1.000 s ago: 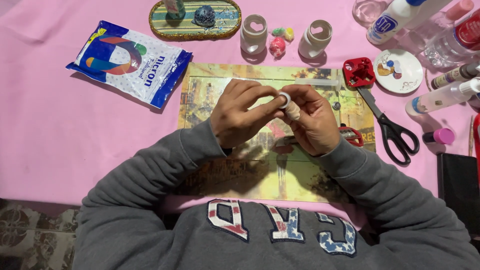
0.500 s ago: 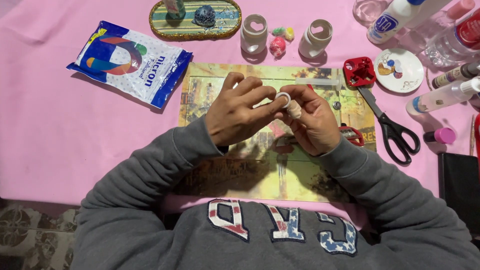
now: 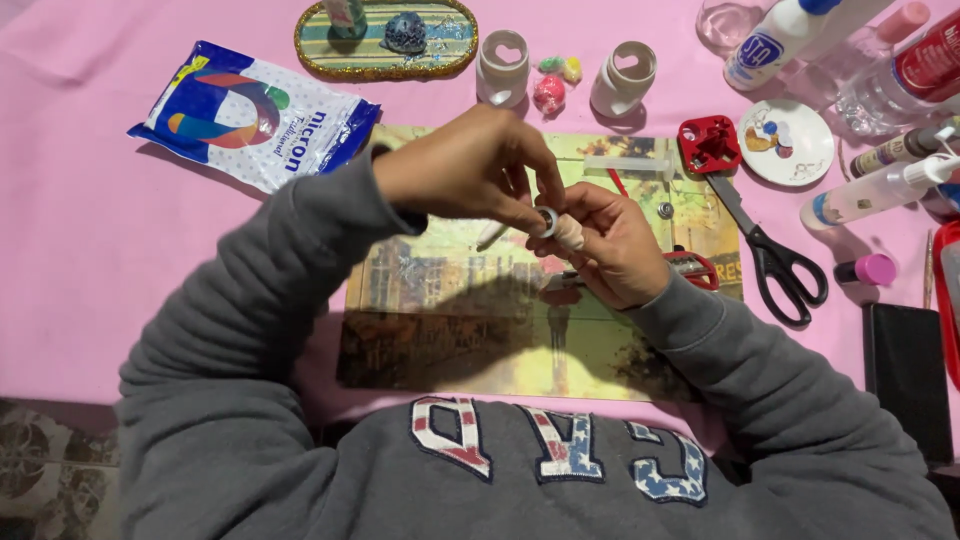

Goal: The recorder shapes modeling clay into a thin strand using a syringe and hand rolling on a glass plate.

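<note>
Over the picture mat [image 3: 480,350] on my pink table [image 3: 90,240], both my hands are up off the surface and meeting in the middle. My right hand [image 3: 615,245] is curled around a small beige, cork-looking piece [image 3: 568,232], holding it pointed toward my left. My left hand [image 3: 470,170] comes in from above with the fingers pinched narrow on a little white ring [image 3: 546,220] that sits right at the end of that beige piece, touching it. Can't tell if the ring is actually around the tip or just pressed against it, my fingers hide that bit. Something thin and white pokes out below my left hand too, but it's too hidden to say what it is. Stuff scattered around: a blue and white plastic bag [image 3: 255,110] off to the upper left, an oval striped tray [image 3: 385,45] at the top, two white holders with heart cutouts [image 3: 502,68] just beside some small coloured balls [image 3: 550,85], a red sharpener-type thing [image 3: 710,145] and black scissors [image 3: 775,255] on the right, plus a small paint-dabbed dish [image 3: 795,145], a few glue bottles [image 3: 870,190] and a black phone [image 3: 905,365] near the right edge.
</note>
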